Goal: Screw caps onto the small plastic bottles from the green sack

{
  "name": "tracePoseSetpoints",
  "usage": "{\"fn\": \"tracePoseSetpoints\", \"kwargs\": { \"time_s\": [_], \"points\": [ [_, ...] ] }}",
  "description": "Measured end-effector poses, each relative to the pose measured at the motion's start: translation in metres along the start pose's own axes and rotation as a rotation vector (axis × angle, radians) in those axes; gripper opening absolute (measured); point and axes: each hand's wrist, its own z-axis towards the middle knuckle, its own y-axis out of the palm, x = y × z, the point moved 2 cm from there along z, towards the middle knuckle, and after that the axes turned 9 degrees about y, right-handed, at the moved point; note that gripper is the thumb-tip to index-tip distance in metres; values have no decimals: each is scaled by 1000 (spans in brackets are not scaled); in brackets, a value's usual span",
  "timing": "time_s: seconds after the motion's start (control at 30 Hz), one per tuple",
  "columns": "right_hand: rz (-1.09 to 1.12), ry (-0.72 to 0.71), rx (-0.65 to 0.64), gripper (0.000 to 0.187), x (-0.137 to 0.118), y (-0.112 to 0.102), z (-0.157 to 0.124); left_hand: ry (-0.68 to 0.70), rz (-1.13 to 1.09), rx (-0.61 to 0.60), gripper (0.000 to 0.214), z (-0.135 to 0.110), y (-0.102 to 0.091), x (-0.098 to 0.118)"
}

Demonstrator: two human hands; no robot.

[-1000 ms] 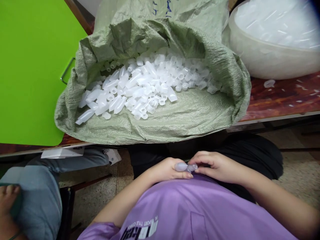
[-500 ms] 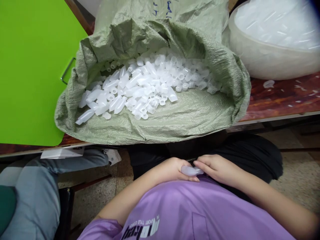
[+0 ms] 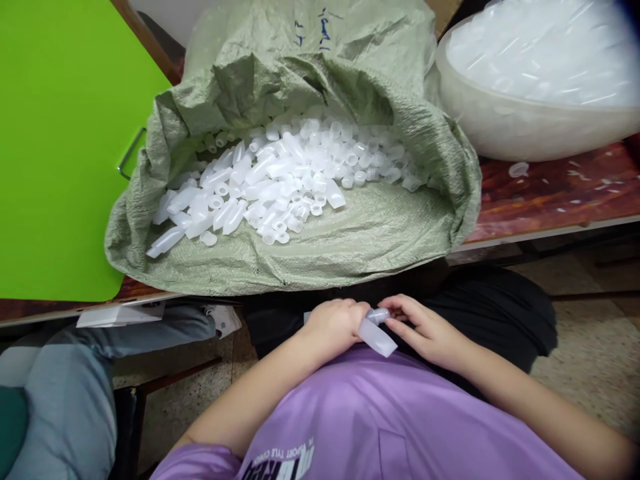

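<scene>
My left hand (image 3: 336, 325) is closed around translucent plastic tubes in front of the purple shirt. One flat-ended soft tube (image 3: 379, 337) sticks out of it, slanting down toward my body. Above this, a second piece with a ringed, neck-like end (image 3: 379, 315) points to the right. At that end, the thumb and fingertips of my right hand (image 3: 425, 329) are pinched; their exact contact is partly hidden. Beyond both hands, a green woven sack (image 3: 380, 247) lies open on the table, with a heap of similar white tubes and small caps (image 3: 270, 173) inside.
A big translucent bowl (image 3: 540, 130) heaped with white plastic pieces stands at the right, with scraps on the red-brown table (image 3: 555, 200) before it. On the left lies a bright green board (image 3: 60, 153) with a metal handle. Another person's grey-trousered leg (image 3: 75, 393) is at lower left.
Both hands have risen slightly. The tube in my left hand now slants toward my body, and a ringed neck end has come into view between the hands. The whole view has shifted a little.
</scene>
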Motion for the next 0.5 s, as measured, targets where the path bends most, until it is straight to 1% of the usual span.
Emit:
{"fn": "tracePoseSetpoints", "kwargs": {
  "time_s": [0.03,0.07,0.13,0.17,0.2,0.23,0.3,0.33,0.37,0.4,0.43,0.5],
  "points": [
    [-23,2,12,27,1,2,0,15,40,-7,46,-1,1,1],
    [-39,40,17,30,2,4,1,36,74,-17,47,-2,2,2],
    [-27,153,13,43,5,9,2,73,121,-32,49,-3,3,4],
    [-11,182,16,47,6,10,2,77,129,-33,50,-3,3,4],
    [-4,172,30,46,6,9,3,69,124,-32,50,-2,1,3],
    [-22,119,45,42,6,8,4,56,105,-31,49,-1,0,2],
    [-135,-65,75,32,4,2,6,40,39,-42,46,2,-4,1],
    [-195,-153,77,30,3,0,7,50,3,-58,43,3,-6,1],
    [-226,-203,64,29,4,-1,9,70,-26,-75,40,5,-7,2],
    [-226,-213,45,29,5,-1,11,91,-41,-87,38,6,-7,3],
    [-199,-191,28,31,7,1,14,105,-42,-89,39,6,-7,4],
    [-109,-109,4,39,11,8,19,109,-22,-68,43,6,-4,5]
  ]
}}
